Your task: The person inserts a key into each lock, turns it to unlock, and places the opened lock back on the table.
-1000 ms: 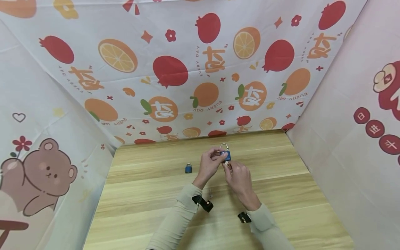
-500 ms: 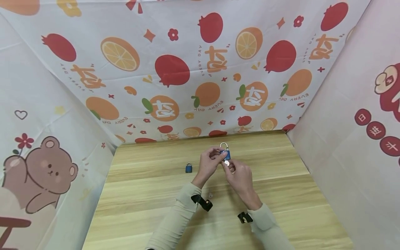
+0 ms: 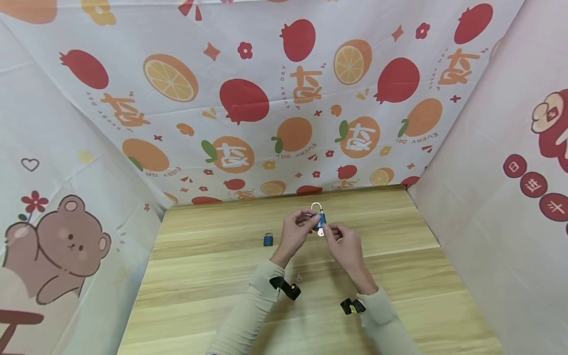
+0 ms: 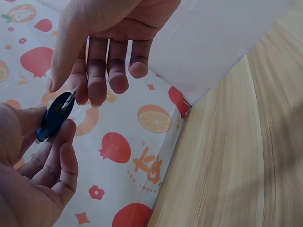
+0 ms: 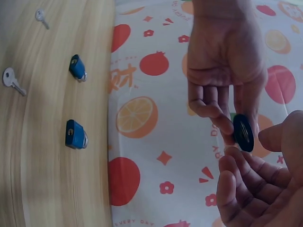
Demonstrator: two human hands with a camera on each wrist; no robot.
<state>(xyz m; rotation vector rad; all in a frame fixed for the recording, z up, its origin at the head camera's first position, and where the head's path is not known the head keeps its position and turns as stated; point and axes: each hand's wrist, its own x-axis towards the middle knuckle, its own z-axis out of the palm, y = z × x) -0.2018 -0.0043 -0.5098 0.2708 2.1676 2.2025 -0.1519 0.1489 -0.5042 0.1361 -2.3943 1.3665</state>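
Note:
My left hand (image 3: 293, 235) pinches a blue padlock (image 3: 321, 222) between thumb and fingers. Its silver shackle points away from me; its left leg is hidden, so I cannot tell whether it is locked. A silver key (image 3: 321, 232) sticks out of the padlock's near end, seen edge-on in the left wrist view. Right beside it is my right hand (image 3: 347, 246), its fingers loosely bent and its thumb apart from them. It holds nothing; whether a fingertip touches the padlock is unclear. The right wrist view shows the padlock (image 5: 243, 133) edge-on in the left fingers.
In the right wrist view, two more blue padlocks, one nearer (image 5: 75, 134) and one farther (image 5: 77, 67), lie on the wooden table (image 5: 52, 189). Two loose keys, one large (image 5: 13, 81) and one small (image 5: 41, 18), lie there too. A fruit-print cloth (image 3: 195, 98) hangs behind.
My right fingers have let go of the key and drawn slightly right, so the key's head shows uncovered. The left hand with the padlock has barely moved.

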